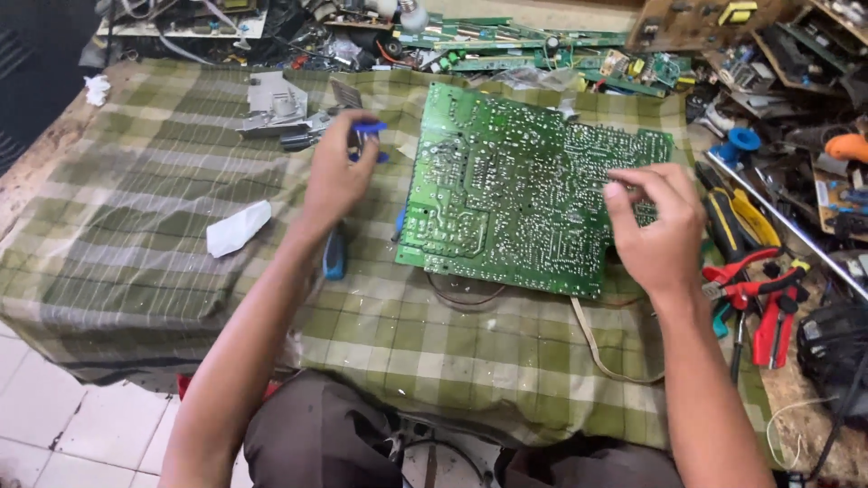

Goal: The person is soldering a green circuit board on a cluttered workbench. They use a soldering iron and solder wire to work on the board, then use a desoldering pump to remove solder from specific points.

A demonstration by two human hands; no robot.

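Right hand [658,230], nearest the lens, fingers pinched together at the right edge of the green circuit board [524,190] lying solder-side up on the cloth-covered counter [136,226], long axis left-right; left hand [336,176] pinches a blue tool [369,129] just left of it.

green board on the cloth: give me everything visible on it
The green circuit board is large and roughly rectangular, lying solder side up with dense silvery joints and pale traces. It rests slightly skewed on the checked green cloth. The right hand pinches near its right edge; the left hand, holding a blue tool, stays off its left edge. A tan ribbon cable trails from under its lower edge.
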